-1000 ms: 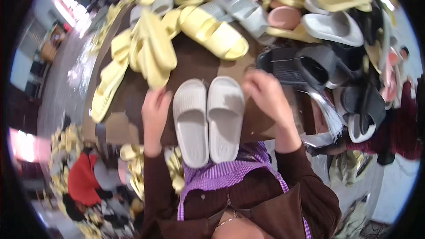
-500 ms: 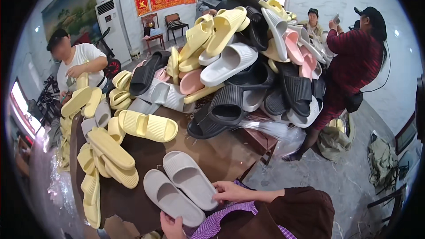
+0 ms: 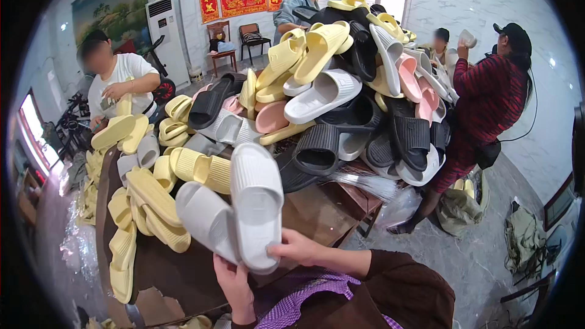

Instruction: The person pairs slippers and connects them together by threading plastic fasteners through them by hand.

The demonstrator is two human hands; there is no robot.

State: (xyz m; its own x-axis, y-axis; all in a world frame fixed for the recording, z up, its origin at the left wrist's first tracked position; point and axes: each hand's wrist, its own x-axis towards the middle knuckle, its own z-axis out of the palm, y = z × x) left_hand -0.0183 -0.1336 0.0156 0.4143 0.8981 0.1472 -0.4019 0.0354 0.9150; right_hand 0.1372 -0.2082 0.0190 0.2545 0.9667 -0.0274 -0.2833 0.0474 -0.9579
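A pair of light grey ribbed slippers is raised above the brown table [image 3: 317, 213]. My left hand [image 3: 231, 280] grips the heel of the left slipper [image 3: 204, 219]. My right hand [image 3: 298, 248] holds the heel of the right slipper [image 3: 257, 198], thumb on its edge. The two slippers touch side by side, toes pointing away from me. My brown sleeves and a purple checked apron [image 3: 304, 298] show at the bottom.
A tall heap of slippers [image 3: 341, 97] in yellow, white, black and pink covers the table's far side. Yellow slippers [image 3: 152, 201] lie along the left. One person [image 3: 116, 79] sorts at the left, another [image 3: 487, 109] in red stands right, others behind. Grey floor lies right.
The slipper pair has come up off the table and nearer to me, held by both hands. The view has tilted up, showing more of the room and pile.
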